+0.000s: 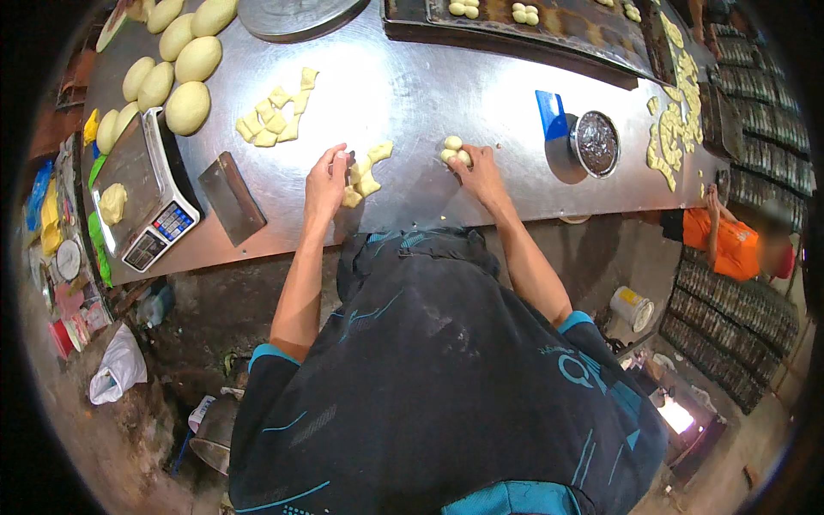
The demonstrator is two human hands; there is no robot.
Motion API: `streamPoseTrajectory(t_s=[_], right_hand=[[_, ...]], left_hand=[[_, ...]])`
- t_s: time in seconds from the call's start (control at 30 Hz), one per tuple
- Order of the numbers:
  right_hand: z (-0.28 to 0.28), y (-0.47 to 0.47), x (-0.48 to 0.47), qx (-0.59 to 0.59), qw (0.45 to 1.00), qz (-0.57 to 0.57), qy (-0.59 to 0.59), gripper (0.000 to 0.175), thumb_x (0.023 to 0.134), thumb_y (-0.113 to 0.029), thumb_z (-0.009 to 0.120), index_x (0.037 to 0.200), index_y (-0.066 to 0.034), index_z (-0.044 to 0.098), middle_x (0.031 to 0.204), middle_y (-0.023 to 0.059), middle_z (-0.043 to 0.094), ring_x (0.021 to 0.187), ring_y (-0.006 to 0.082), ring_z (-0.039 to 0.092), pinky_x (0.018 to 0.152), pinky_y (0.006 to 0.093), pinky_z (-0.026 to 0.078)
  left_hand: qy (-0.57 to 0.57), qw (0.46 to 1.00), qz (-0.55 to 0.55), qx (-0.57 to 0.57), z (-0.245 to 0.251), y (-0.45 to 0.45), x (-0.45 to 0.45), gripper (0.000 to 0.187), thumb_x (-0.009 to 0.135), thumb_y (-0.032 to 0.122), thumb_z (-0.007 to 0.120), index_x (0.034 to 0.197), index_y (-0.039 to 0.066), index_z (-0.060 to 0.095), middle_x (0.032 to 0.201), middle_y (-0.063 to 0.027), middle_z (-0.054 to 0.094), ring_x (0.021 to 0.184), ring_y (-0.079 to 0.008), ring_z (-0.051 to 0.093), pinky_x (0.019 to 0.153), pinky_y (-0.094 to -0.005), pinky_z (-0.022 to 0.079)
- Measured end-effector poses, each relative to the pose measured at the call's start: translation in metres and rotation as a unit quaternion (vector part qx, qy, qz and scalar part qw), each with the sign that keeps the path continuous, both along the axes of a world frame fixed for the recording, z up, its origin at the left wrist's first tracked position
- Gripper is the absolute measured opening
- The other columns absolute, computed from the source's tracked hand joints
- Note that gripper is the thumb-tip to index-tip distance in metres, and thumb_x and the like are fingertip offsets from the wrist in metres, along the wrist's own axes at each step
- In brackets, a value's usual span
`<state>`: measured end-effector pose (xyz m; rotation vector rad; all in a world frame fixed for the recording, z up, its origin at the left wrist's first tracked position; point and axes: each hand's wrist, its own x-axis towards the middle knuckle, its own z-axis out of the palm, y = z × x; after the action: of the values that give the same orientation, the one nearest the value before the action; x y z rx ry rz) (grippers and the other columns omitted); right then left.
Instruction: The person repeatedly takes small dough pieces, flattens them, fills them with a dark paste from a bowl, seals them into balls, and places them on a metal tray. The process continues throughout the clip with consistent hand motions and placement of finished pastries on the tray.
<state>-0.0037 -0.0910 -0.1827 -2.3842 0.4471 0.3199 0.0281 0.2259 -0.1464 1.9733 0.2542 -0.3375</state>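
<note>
My left hand point(327, 183) is over the steel table point(412, 116), with a narrow dark object point(351, 159) at its thumb and fingertips. Most of that object is hidden, and its kind is unclear. Right beside this hand lies a short row of cut dough pieces point(367, 183). My right hand point(481, 172) has its thumb and fingers around a small cluster of round dough balls point(452, 143) resting on the tabletop. Farther off, a group of flat, squarish dough pieces point(275, 122) lies ahead of my left hand.
Large dough rounds point(188, 108) and a digital scale point(161, 235) bearing dough point(114, 203) stand left, near a dark rectangular block point(232, 198). A blue scraper point(550, 114), a bowl of dark contents point(596, 145) and more dough pieces point(673, 135) lie right. Baking trays point(508, 48) stand ahead; a person point(727, 241) is far right.
</note>
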Motion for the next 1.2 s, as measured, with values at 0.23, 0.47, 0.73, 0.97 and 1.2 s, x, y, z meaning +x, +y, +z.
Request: streamPoseTrajectory(t_s=[0.23, 0.47, 0.73, 0.97, 1.2], right_hand=[[0.003, 0.078, 0.045, -0.049, 0.928, 0.347, -0.125, 0.044, 0.089, -0.013, 0.068, 0.132, -0.0070, 0.059, 0.127, 0.0150, 0.059, 0.118, 0.0370, 0.053, 0.102, 0.0492, 0.042], [-0.016, 0.120, 0.058, 0.020, 0.903, 0.382, -0.193, 0.039, 0.088, -0.009, 0.064, 0.125, -0.0073, 0.057, 0.121, 0.0175, 0.062, 0.112, 0.0388, 0.057, 0.096, 0.0459, 0.046], [0.018, 0.007, -0.004, 0.094, 0.933, 0.334, 0.096, 0.031, 0.092, -0.016, 0.061, 0.121, -0.0044, 0.063, 0.105, 0.0159, 0.066, 0.099, 0.0318, 0.065, 0.087, 0.0411, 0.050], [0.110, -0.009, -0.025, 0.315, 0.931, 0.184, 0.015, 0.031, 0.099, -0.019, 0.060, 0.128, -0.0101, 0.068, 0.120, 0.0112, 0.064, 0.112, 0.0239, 0.060, 0.099, 0.0360, 0.047], [0.150, -0.008, -0.017, 0.123, 0.920, 0.171, -0.331, 0.035, 0.095, -0.022, 0.069, 0.128, -0.0102, 0.068, 0.137, 0.0106, 0.055, 0.125, 0.0256, 0.054, 0.100, 0.0399, 0.046]], left_hand=[[-0.012, 0.987, -0.081, 0.135, -0.061, -0.010, -0.002, 0.030, 0.094, 0.030, 0.061, 0.111, 0.010, 0.075, 0.113, -0.0205, 0.068, 0.106, -0.0416, 0.063, 0.096, -0.0489, 0.050], [-0.144, 0.963, -0.062, 0.217, -0.087, -0.036, -0.003, 0.024, 0.089, 0.022, 0.071, 0.105, 0.006, 0.063, 0.110, -0.0168, 0.061, 0.104, -0.0426, 0.058, 0.089, -0.0526, 0.050], [-0.122, 0.946, -0.107, 0.279, -0.104, -0.031, -0.006, 0.026, 0.090, 0.025, 0.067, 0.111, 0.011, 0.066, 0.107, -0.0160, 0.061, 0.104, -0.0403, 0.058, 0.093, -0.0507, 0.048], [-0.085, 0.965, -0.106, -0.223, 0.006, -0.126, 0.014, 0.056, 0.104, 0.052, 0.047, 0.142, 0.011, 0.052, 0.139, -0.0178, 0.056, 0.121, -0.0300, 0.053, 0.103, -0.0469, 0.044], [0.048, 0.819, 0.098, -0.564, 0.112, -0.211, 0.016, 0.067, 0.107, 0.057, 0.030, 0.160, 0.017, 0.022, 0.149, -0.0136, 0.050, 0.124, -0.0273, 0.051, 0.112, -0.0432, 0.037]])
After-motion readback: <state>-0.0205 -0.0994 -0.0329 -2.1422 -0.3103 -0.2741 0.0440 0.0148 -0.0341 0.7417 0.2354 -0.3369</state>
